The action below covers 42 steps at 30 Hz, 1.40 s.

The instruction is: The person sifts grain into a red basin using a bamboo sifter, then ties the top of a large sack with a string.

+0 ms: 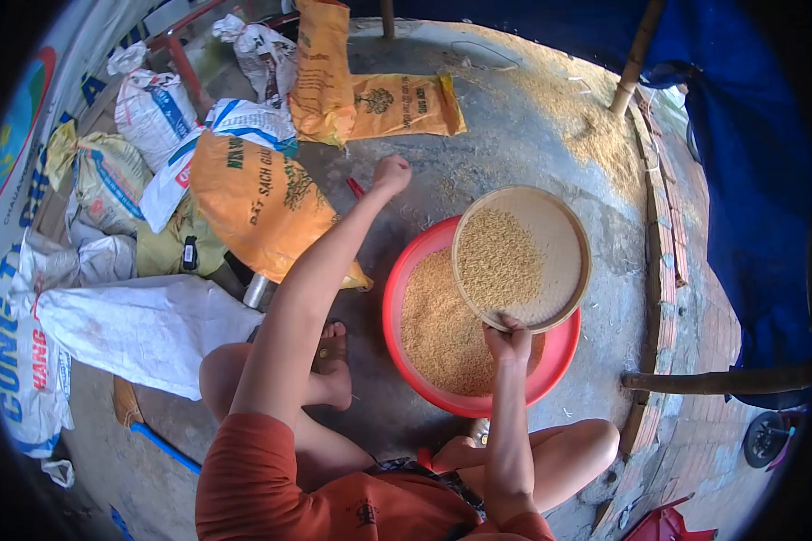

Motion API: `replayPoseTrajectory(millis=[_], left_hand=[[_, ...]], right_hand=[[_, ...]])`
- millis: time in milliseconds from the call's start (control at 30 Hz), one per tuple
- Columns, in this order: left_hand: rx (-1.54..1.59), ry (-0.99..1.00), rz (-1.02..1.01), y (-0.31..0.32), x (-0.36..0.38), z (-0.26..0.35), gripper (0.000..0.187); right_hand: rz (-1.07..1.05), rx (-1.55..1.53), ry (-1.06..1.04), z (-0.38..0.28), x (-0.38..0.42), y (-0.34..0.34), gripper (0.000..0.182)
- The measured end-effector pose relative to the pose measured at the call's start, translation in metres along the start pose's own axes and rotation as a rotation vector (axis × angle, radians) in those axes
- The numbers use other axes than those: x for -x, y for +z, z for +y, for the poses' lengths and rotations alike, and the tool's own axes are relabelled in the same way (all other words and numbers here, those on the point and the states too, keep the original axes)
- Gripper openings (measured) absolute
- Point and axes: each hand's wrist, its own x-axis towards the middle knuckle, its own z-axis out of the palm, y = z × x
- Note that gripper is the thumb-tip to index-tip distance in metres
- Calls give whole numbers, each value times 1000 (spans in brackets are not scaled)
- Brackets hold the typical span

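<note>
Orange sacks (pixel 253 207) lie near the left hand (pixel 393 175).

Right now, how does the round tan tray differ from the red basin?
The tray is tan, the basin red. The tray is smaller than the basin. The right hand grips the tray; the basin stands on the floor. Both are round and hold grain.

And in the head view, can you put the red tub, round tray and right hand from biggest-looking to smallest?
1. Red tub
2. Round tray, held partly over it
3. Right hand
</note>
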Motion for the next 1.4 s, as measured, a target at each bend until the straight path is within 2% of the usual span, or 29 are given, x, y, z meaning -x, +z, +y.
replayPoseTrajectory(millis=[167, 333, 500, 533, 600, 667, 733, 800, 900, 967, 1100, 1167, 1200, 1267, 1300, 1367, 1400], left_hand=[[-119, 72, 171, 21, -46, -1, 16], [-150, 18, 147, 36, -89, 4, 18], [-226, -106, 186, 54, -142, 2, 34], [-204, -116, 144, 47, -147, 8, 43], [-235, -128, 282, 37, -161, 23, 46], [-304, -91, 363, 31, -204, 8, 52], [-214, -214, 404, 3, -209, 30, 56], [-215, -221, 457, -19, -225, 30, 59], [-246, -217, 401, -46, -260, 13, 60], [-136, -346, 428, -69, -251, 29, 61], [-211, -252, 345, -83, -300, -9, 61], [-256, -261, 406, -84, -318, -21, 60], [-249, -265, 399, -81, -338, -40, 60], [-66, -48, 535, -70, -372, -82, 61], [-68, -54, 526, -68, -358, -73, 61], [180, -190, 514, -68, -309, -35, 54], [178, -196, 511, -58, -307, -46, 54]], right_hand=[[56, -29, 17, -2, -22, -11, 18], [36, -48, 5, 1, -32, -16, 16], [65, -65, -48, -5, -36, -10, 17], [55, -77, -54, -6, -35, -8, 17], [47, -97, -71, -7, -37, -5, 17], [108, -115, -97, -6, -44, -5, 15], [66, -160, -91, -5, -51, -11, 13], [23, -206, -82, 0, -54, -8, 12], [70, -190, -120, 11, -52, 8, 11], [117, -201, -146, 21, -51, 21, 10], [101, -189, -169, 34, -56, 34, 9], [166, -203, -181, 41, -60, 42, 11], [170, -198, -190, 42, -63, 43, 11], [183, -174, -207, 47, -70, 40, 12], [193, -174, -210, 49, -70, 42, 12], [165, -154, -188, 52, -67, 44, 15], [172, -151, -188, 51, -68, 42, 15]])
